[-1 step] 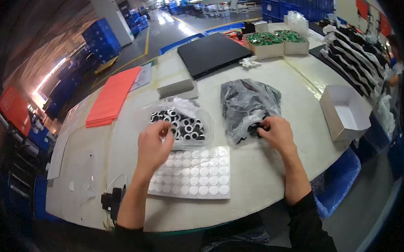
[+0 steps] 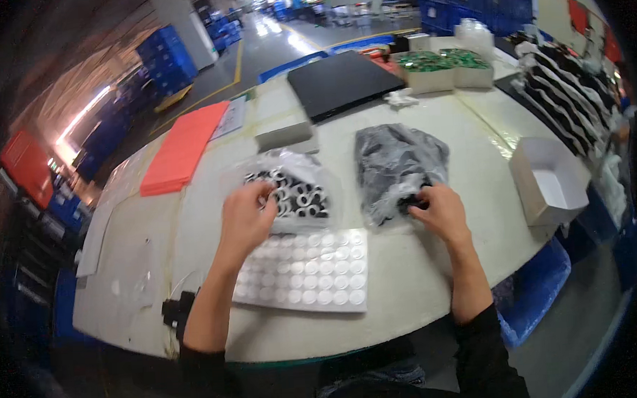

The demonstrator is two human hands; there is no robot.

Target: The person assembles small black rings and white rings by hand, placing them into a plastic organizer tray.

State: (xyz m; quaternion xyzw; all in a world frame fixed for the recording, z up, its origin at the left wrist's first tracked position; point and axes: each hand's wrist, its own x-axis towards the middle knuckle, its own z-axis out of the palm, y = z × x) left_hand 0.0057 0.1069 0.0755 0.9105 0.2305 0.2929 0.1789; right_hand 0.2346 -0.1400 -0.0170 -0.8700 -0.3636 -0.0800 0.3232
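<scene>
Holding position since the earlier frame (no visible shift): left hand pinching the clear bag of rings; right hand clenched on the grey bag; sheet of white discs between both wrists.

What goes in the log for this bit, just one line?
left hand: at clear bag of rings | right hand: at dark bag mouth | sheet of round pads: between hands, flat on table

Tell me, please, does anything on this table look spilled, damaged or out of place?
Nothing stands out. The left hand is at the clear bag of rings, the right hand at the dark bag, and the sheet of round pads lies flat between them.
</scene>
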